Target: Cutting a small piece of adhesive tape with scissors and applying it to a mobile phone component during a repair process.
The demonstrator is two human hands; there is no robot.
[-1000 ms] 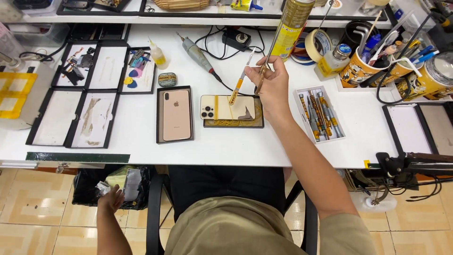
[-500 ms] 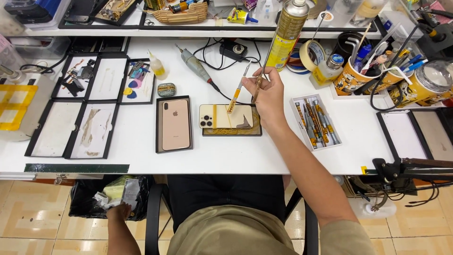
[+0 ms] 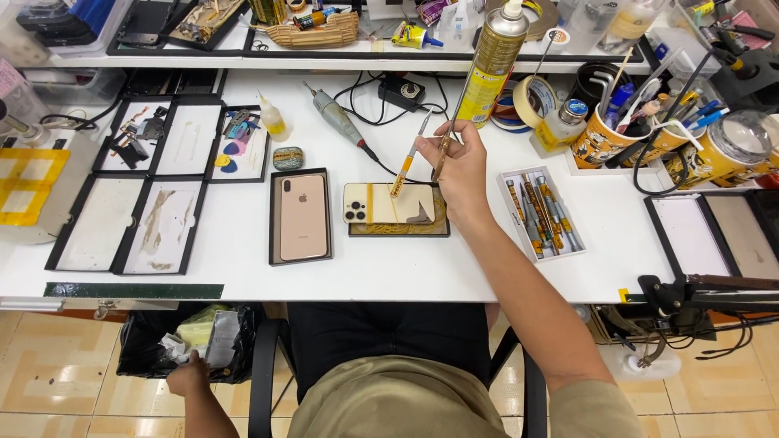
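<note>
Head view: scraper tool (image 3: 408, 162) tip-down, steeply diagonal.

A phone (image 3: 302, 216) lies left of the tray (image 3: 398, 229); bin (image 3: 154, 349) seemingly under the table (image 3: 454, 268).

The fingertips of the left hand (image 3: 188, 375) are buried in crumpled waste inside the black bin (image 3: 138, 357) under the table edge, so what they grip cannot be told. Beneath the right hand's (image 3: 462, 166) fingers, the thin tools' (image 3: 422, 154) tips are too small to make out. The person's torso is cut off by the bottom edge.
</note>
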